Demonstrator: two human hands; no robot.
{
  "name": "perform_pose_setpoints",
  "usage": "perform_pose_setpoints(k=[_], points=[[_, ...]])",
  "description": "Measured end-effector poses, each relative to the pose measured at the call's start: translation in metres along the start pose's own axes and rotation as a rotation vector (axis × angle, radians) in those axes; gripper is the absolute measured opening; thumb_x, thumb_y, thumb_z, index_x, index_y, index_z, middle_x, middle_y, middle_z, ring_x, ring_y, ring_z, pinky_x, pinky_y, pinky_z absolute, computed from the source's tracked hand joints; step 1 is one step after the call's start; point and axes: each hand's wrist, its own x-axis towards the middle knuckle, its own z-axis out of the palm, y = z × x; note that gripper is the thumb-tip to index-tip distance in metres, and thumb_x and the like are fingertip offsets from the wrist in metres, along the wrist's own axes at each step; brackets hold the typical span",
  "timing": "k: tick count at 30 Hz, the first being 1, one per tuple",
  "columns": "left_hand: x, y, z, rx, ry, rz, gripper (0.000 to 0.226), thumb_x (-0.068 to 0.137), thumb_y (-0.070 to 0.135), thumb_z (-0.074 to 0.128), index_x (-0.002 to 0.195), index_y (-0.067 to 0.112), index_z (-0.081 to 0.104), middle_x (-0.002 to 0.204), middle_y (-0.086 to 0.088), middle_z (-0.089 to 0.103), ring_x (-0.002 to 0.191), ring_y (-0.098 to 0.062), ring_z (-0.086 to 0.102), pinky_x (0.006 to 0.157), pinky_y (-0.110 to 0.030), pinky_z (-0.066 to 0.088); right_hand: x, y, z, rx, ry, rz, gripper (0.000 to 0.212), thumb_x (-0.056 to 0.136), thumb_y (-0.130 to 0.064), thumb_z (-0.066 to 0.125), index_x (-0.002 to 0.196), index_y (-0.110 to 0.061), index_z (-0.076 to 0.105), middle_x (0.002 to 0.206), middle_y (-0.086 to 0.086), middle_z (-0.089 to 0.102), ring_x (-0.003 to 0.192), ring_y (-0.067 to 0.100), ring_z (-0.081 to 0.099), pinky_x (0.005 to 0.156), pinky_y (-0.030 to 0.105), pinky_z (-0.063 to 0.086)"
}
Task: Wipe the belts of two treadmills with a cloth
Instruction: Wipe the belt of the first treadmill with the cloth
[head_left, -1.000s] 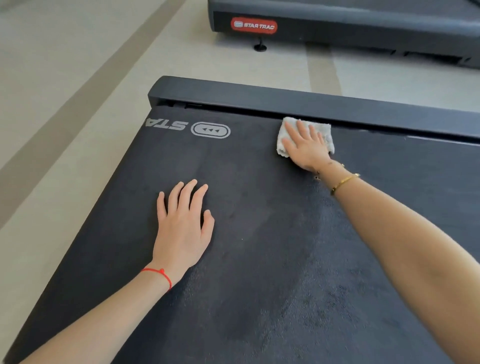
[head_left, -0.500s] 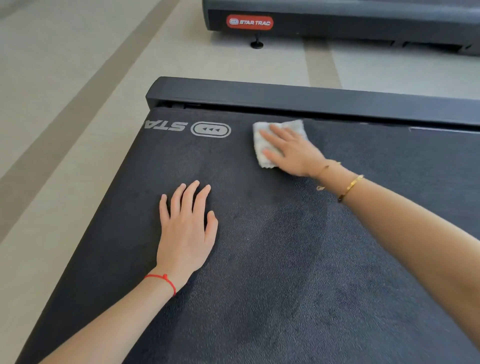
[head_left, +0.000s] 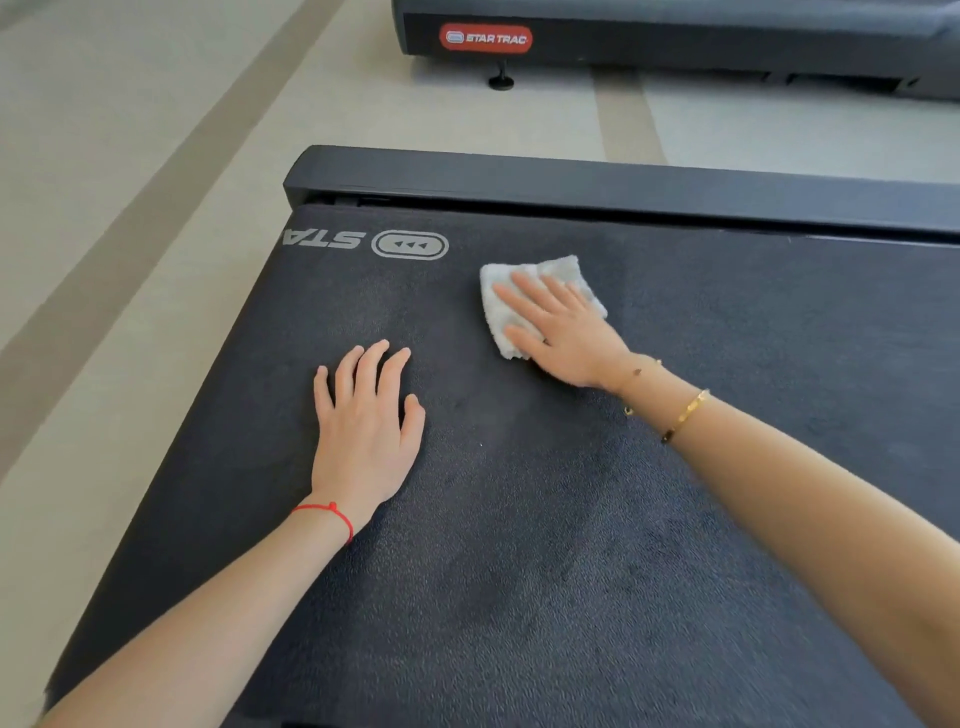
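A dark textured treadmill belt (head_left: 519, 545) fills most of the view, with a white logo (head_left: 410, 244) printed near its far left corner. My right hand (head_left: 563, 330) lies flat on a folded white cloth (head_left: 501, 301) and presses it onto the belt, a little short of the far end. To its left, my left hand (head_left: 366, 431) rests palm down on the bare belt with the fingers spread, holding nothing. A second treadmill (head_left: 675, 36) with a red STAR TRAC badge stands across the floor at the top.
A black end cover (head_left: 571, 182) runs across the belt's far edge. Pale floor with darker stripes (head_left: 130, 234) lies to the left and between the two machines. A small black foot (head_left: 501, 80) props the far treadmill.
My right hand has slid the cloth leftward and back toward me, away from the end cover. The left hand has stayed in place on the belt.
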Motion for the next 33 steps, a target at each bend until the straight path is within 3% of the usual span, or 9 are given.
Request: perform_pose_setpoints(k=[4, 10, 14, 17, 20, 24, 28, 30, 33], points=[[0.000, 0.000, -0.001, -0.018, 0.011, -0.005, 0.049, 0.098, 0.033, 0.038, 0.144, 0.017, 0.043, 0.151, -0.007, 0.040, 0.142, -0.029, 0.033, 0.117, -0.059, 0.022, -0.002, 0.014, -0.009, 0.032, -0.005, 0.236, 0.055, 0.105, -0.042, 0.025, 0.156, -0.033, 0.009, 0.165, 0.002, -0.003, 0.151, 0.029, -0.006, 0.120, 0.047, -0.006], [0.000, 0.003, -0.002, -0.029, 0.031, 0.000, 0.048, 0.098, 0.031, 0.043, 0.143, 0.017, 0.044, 0.151, -0.007, 0.040, 0.141, -0.029, 0.033, 0.116, -0.058, 0.021, -0.096, -0.054, 0.010, -0.048, -0.023, -0.061, 0.054, 0.105, -0.039, 0.013, 0.157, -0.028, 0.004, 0.165, 0.006, -0.003, 0.148, 0.034, 0.006, 0.121, 0.047, 0.001], [-0.002, 0.003, -0.002, -0.045, 0.044, 0.002, 0.048, 0.098, 0.029, 0.044, 0.144, 0.015, 0.044, 0.151, -0.007, 0.041, 0.141, -0.029, 0.033, 0.117, -0.058, 0.021, -0.172, -0.079, 0.021, 0.059, -0.096, -0.267, 0.051, 0.106, -0.041, 0.011, 0.155, -0.036, -0.002, 0.164, -0.009, -0.012, 0.151, 0.022, -0.015, 0.121, 0.039, -0.012], [-0.003, 0.001, -0.002, -0.054, 0.023, 0.009, 0.049, 0.100, 0.030, 0.040, 0.147, 0.016, 0.042, 0.154, -0.007, 0.037, 0.144, -0.029, 0.029, 0.119, -0.058, 0.018, -0.156, -0.058, 0.012, -0.117, -0.080, -0.146, 0.052, 0.105, -0.037, 0.003, 0.155, -0.029, -0.009, 0.164, -0.002, -0.012, 0.150, 0.027, -0.013, 0.121, 0.043, -0.005], [-0.003, 0.001, -0.002, -0.069, 0.011, 0.007, 0.050, 0.101, 0.032, 0.038, 0.148, 0.017, 0.039, 0.156, -0.007, 0.035, 0.146, -0.029, 0.026, 0.120, -0.057, 0.015, -0.136, -0.067, 0.001, 0.041, -0.044, 0.131, 0.051, 0.107, -0.036, 0.016, 0.156, -0.034, 0.003, 0.164, -0.004, -0.007, 0.151, 0.027, -0.011, 0.121, 0.043, -0.007], [-0.004, 0.002, -0.002, -0.081, 0.027, 0.010, 0.049, 0.101, 0.029, 0.041, 0.148, 0.015, 0.041, 0.156, -0.008, 0.036, 0.146, -0.030, 0.027, 0.119, -0.057, 0.015, -0.182, -0.121, 0.025, -0.057, -0.022, -0.082, 0.053, 0.105, -0.036, 0.011, 0.157, -0.029, 0.006, 0.165, 0.003, -0.001, 0.150, 0.034, -0.001, 0.121, 0.050, -0.001], [-0.004, 0.001, -0.004, -0.087, 0.014, 0.014, 0.049, 0.102, 0.030, 0.039, 0.149, 0.016, 0.039, 0.157, -0.008, 0.034, 0.147, -0.029, 0.025, 0.120, -0.057, 0.013, -0.239, -0.147, 0.037, 0.062, -0.021, -0.236, 0.050, 0.107, -0.038, 0.018, 0.156, -0.034, 0.009, 0.165, -0.005, 0.002, 0.152, 0.025, -0.004, 0.122, 0.043, -0.004], [-0.005, 0.000, -0.004, -0.094, 0.000, 0.016, 0.050, 0.102, 0.030, 0.038, 0.150, 0.016, 0.037, 0.159, -0.007, 0.031, 0.148, -0.028, 0.022, 0.121, -0.056, 0.012, -0.240, -0.134, 0.035, 0.004, -0.010, -0.233, 0.051, 0.107, -0.036, 0.019, 0.156, -0.035, 0.009, 0.165, -0.005, 0.002, 0.152, 0.024, -0.003, 0.123, 0.042, -0.003], [-0.007, 0.000, -0.004, -0.102, -0.012, 0.016, 0.051, 0.103, 0.030, 0.036, 0.152, 0.017, 0.034, 0.160, -0.007, 0.028, 0.150, -0.027, 0.019, 0.122, -0.054, 0.010, -0.207, -0.092, 0.024, -0.119, 0.003, -0.027, 0.053, 0.105, -0.032, 0.022, 0.156, -0.031, 0.005, 0.165, 0.002, -0.002, 0.151, 0.029, 0.000, 0.122, 0.045, 0.001]])
